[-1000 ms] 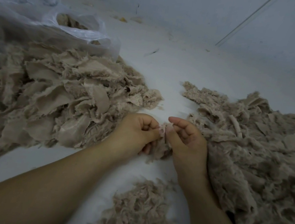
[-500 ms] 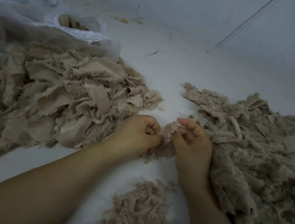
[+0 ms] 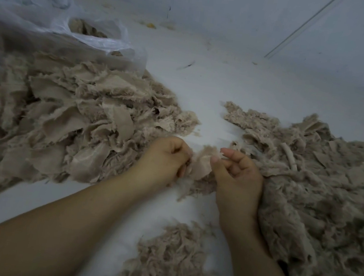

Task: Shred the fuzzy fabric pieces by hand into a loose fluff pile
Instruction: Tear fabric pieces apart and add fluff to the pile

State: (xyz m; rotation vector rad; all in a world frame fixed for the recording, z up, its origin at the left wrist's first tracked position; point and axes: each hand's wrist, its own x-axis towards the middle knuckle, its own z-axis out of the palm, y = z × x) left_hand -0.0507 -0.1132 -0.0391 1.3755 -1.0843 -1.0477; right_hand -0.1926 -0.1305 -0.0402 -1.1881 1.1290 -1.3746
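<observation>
Tearing one fabric piece [image 3: 201, 165] between both hands | left hand [image 3: 164, 158] fist grips its edge, right hand [image 3: 236, 174] pinches the other | next: pull apart, drop onto fluff pile [image 3: 168, 262] below.

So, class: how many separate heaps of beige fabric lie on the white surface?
3: a heap of flat pieces at left, a fuzzy heap at right, a small fluff pile nearest the camera. More fabric shows inside the plastic bag.
</observation>
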